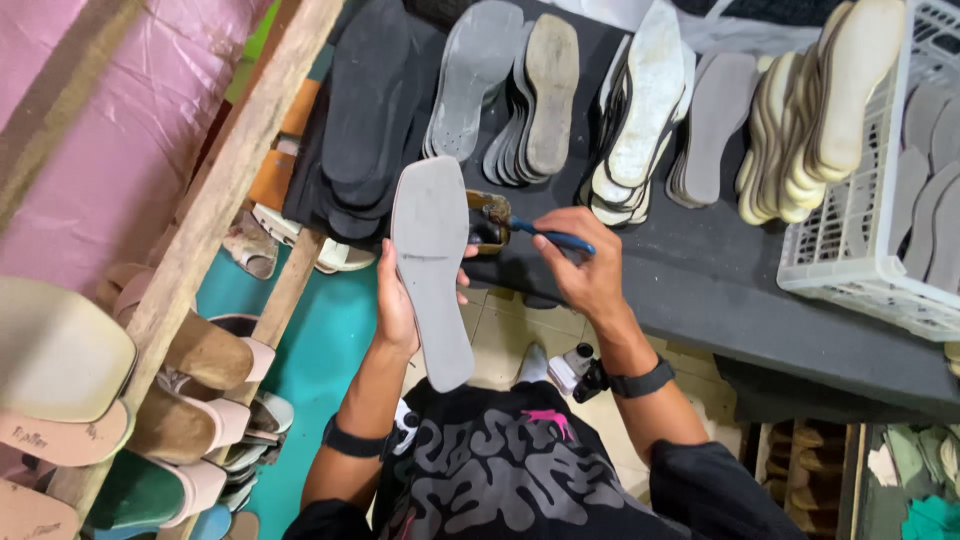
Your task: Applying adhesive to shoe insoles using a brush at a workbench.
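The person's left hand [398, 305] is closed around a grey insole [432, 265], holding it upright just off the near edge of the dark table [700, 285]. The right hand [585, 265] grips a blue-handled brush [550, 237], its tip dipped in a small glue tin [487, 222] that stands at the table's near edge, touching distance from the insole. The insole's grey face looks dry and bare, so I'd judge coating has not begun on this one. Fanned stacks of insoles [640, 110] lie along the far side, and a white basket [860, 230] at the right edge holds more. Finished sandals [200, 350] fill the wooden rack at left.
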